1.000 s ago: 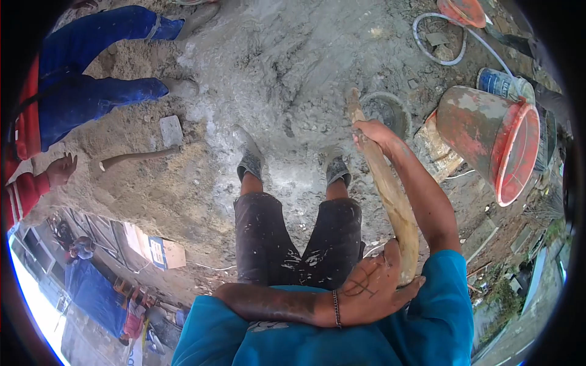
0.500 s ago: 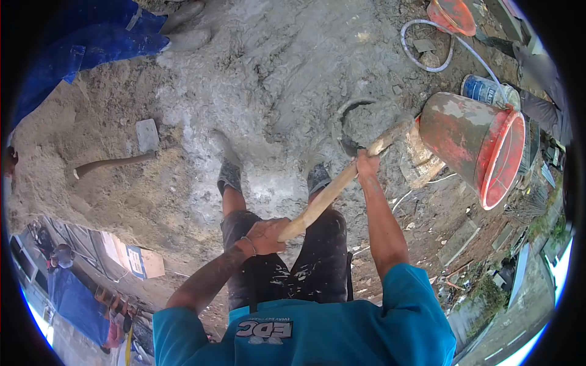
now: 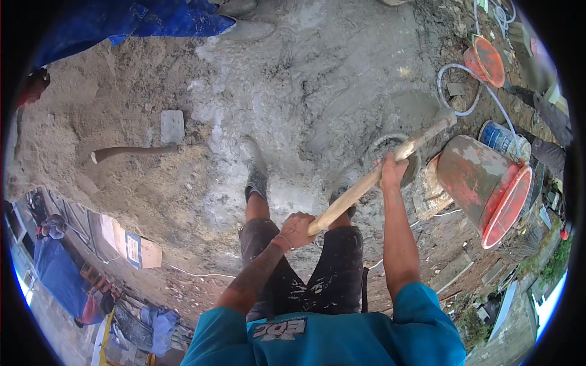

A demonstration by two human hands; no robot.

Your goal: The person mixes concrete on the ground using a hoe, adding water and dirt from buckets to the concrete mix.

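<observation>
I hold a long wooden shovel handle (image 3: 360, 186) with both hands. My left hand (image 3: 298, 229) grips its near end above my knees. My right hand (image 3: 392, 171) grips it further along. The shovel blade (image 3: 421, 107) is loaded with wet grey mortar and hovers over a mortar-filled round pan (image 3: 390, 149). I stand with both boots in the grey mortar pile (image 3: 305, 91).
A red bucket (image 3: 482, 183) lies tipped at right, beside a blue-white pail (image 3: 497, 137) and a white hose (image 3: 455, 91). A second shovel (image 3: 137, 146) lies in the sand heap at left. Another person's blue trousers and boot (image 3: 183, 21) are at top.
The shovel swung from upright at my right side to slanting across my legs, then lifted with a load of mortar over the pan. My left hand shifted to the handle's end.
</observation>
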